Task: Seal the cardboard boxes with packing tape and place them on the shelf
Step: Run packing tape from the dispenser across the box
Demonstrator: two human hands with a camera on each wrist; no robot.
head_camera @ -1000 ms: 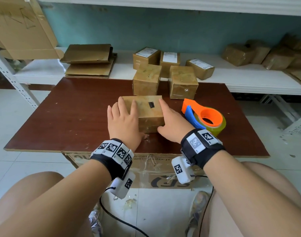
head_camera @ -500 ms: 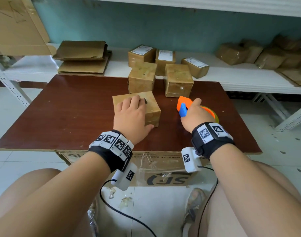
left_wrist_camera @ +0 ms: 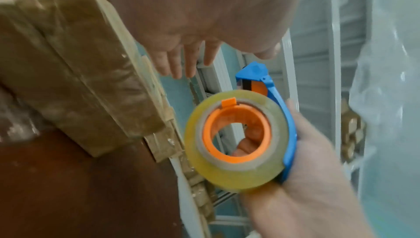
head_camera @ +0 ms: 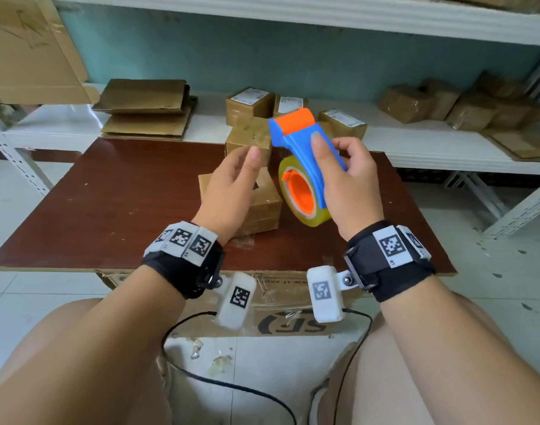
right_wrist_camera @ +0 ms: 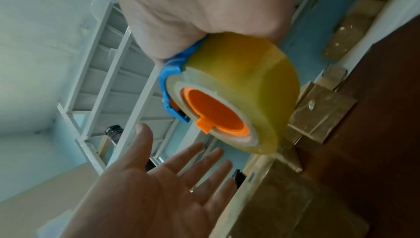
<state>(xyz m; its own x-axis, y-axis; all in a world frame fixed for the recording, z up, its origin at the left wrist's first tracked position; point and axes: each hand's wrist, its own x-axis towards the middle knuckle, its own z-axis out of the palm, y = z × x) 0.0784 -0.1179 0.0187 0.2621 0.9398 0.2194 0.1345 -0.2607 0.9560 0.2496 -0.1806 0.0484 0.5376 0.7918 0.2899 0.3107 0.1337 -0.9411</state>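
The right hand (head_camera: 351, 191) grips the blue and orange tape dispenser (head_camera: 305, 154), raised above the desk (head_camera: 109, 204), its yellowish roll hanging low; the left hand (head_camera: 229, 185) floats beside it with fingers loose, apparently touching nothing; beneath that hand a taped cardboard box (head_camera: 264, 207) sits on the desk; more boxes stand behind, some on the white shelf (head_camera: 416, 142).

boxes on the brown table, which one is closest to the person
The cardboard box partly hidden behind the open left hand. It sits alone toward the near edge; the other box visible on the table stands farther back by the shelf.
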